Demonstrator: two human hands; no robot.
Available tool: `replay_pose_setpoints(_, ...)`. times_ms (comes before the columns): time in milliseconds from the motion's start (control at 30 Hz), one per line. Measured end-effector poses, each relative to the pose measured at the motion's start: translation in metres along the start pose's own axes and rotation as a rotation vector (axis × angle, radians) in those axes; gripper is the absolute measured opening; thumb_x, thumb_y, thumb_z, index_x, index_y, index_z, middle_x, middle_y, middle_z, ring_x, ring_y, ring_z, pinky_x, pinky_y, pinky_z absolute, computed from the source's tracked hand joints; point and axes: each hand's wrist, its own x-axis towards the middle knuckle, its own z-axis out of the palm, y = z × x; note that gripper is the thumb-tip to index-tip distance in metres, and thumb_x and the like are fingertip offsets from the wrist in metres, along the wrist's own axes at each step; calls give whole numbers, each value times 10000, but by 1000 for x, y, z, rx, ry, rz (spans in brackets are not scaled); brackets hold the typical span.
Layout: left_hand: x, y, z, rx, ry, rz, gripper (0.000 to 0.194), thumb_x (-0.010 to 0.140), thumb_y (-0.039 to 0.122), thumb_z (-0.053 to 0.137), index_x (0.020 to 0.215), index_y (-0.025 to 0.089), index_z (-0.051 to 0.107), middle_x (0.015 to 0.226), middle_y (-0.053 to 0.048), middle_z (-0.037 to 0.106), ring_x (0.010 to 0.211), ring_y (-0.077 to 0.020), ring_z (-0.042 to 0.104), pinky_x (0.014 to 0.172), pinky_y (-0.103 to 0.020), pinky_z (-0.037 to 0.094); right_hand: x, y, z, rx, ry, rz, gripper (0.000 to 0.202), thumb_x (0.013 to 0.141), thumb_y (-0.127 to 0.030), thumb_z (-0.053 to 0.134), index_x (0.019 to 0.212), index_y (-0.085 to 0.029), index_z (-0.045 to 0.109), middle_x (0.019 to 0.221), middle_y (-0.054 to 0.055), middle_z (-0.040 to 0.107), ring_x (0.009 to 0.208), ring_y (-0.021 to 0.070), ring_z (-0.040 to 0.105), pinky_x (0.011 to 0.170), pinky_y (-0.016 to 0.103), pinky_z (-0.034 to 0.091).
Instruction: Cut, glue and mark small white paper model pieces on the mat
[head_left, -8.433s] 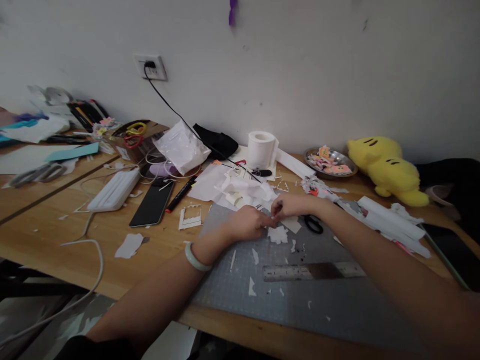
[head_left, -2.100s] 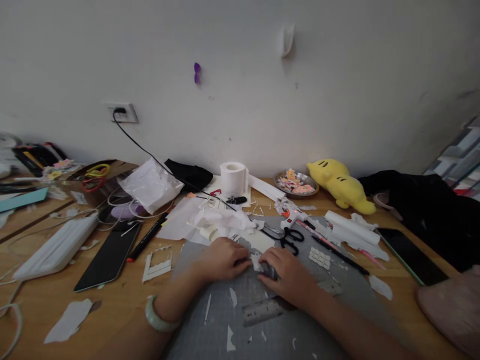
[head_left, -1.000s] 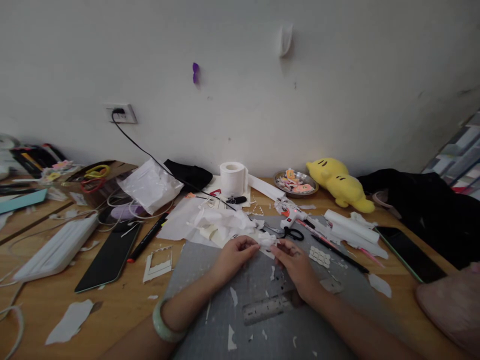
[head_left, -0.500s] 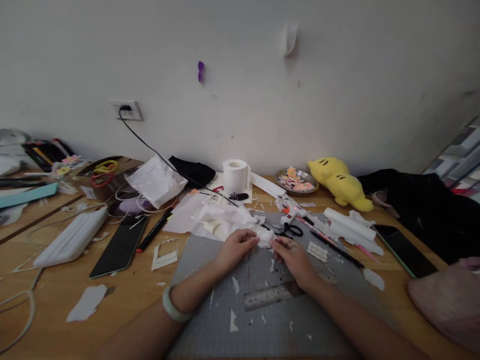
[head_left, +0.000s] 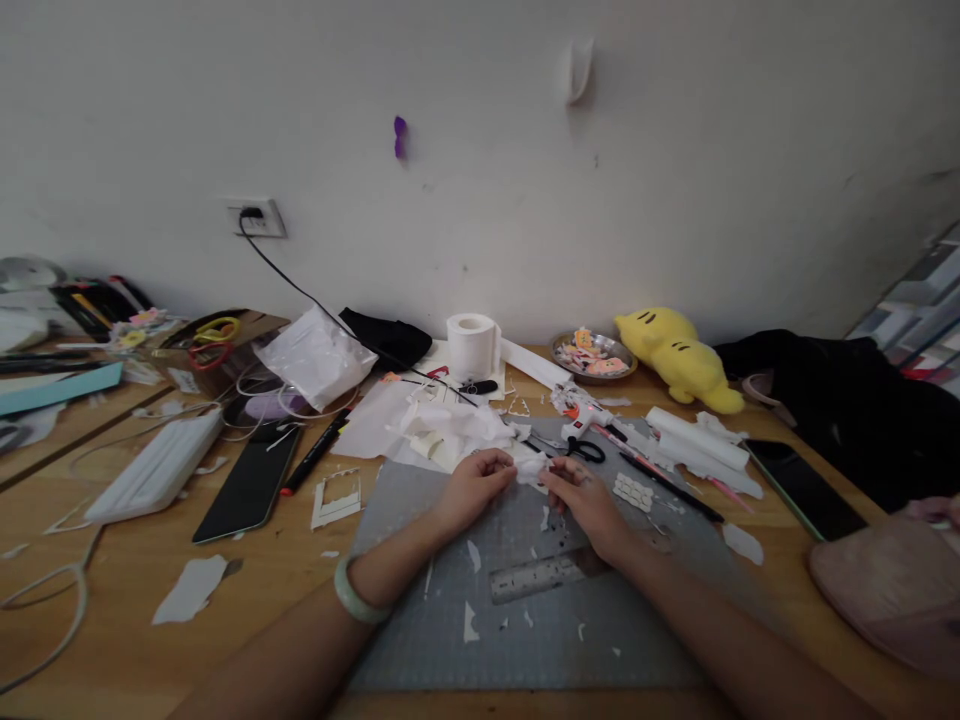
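Between my two hands is a small crumpled piece of white tissue (head_left: 530, 467), held above the far part of the grey cutting mat (head_left: 570, 640). My left hand (head_left: 480, 487) pinches its left side, fingers closed. On the right side my right hand (head_left: 581, 497) grips it between thumb and fingers, also closed. Just beyond my hands lie a heap of white paper (head_left: 461, 430) and black-handled scissors (head_left: 583, 450). A metal ruler (head_left: 536, 578) rests on the mat below my right hand, partly covered by it. Small white paper scraps (head_left: 470, 622) are scattered around.
A tissue roll (head_left: 471, 345) stands near the wall. To its right are a glue gun (head_left: 581, 418), a metal dish of cutouts (head_left: 592, 356) and a yellow plush toy (head_left: 675, 360). Phones (head_left: 247, 485) lie on both sides. A black cable (head_left: 300, 295) runs from the wall socket.
My view has shifted slightly. Both hands stay together on the white tissue, with only a small movement of the fingers.
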Motion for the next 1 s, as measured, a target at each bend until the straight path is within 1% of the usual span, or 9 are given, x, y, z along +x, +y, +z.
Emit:
replay_pose_setpoints(133, 1, -1, 0, 7, 24, -7, 207, 678, 348, 532, 722, 149, 494, 455, 86, 420, 372, -52, 345, 403, -184, 251, 0, -1, -1, 0, -6, -1, 276, 643, -420, 595, 716, -162, 529, 467, -71, 479, 425, 84, 423, 437, 211, 334)
replay_pose_setpoints(367, 2, -1, -1, 23, 71, -3, 210, 704, 368, 495, 708, 161, 460, 474, 79, 440, 373, -52, 359, 394, -179, 264, 2, 1, -3, -3, -1, -7, 287, 647, -437, 587, 725, -170, 515, 464, -73, 474, 422, 83, 417, 440, 211, 335)
replay_pose_setpoints(567, 1, -2, -1, 75, 24, -3, 245, 654, 385, 577, 683, 156, 497, 441, 85, 423, 366, -51, 350, 389, -179, 255, 4, 5, -3, -15, -22, 3, 275, 643, -422, 593, 733, -174, 517, 470, -73, 472, 418, 79, 407, 422, 207, 320)
replay_pose_setpoints(833, 1, -3, -1, 125, 20, -7, 176, 688, 326, 505, 627, 162, 480, 442, 73, 450, 353, -53, 342, 395, -188, 249, 4, 3, -3, -20, -43, 17, 267, 624, -411, 607, 709, -177, 509, 483, -75, 466, 429, 79, 417, 427, 209, 324)
replay_pose_setpoints(1000, 0, 0, -1, 110, 35, 17, 126, 667, 275, 495, 610, 168, 463, 443, 80, 427, 383, -57, 356, 421, -186, 263, 2, 0, -2, -28, -47, 22, 260, 621, -401, 610, 704, -174, 514, 500, -71, 474, 436, 78, 423, 435, 210, 326)
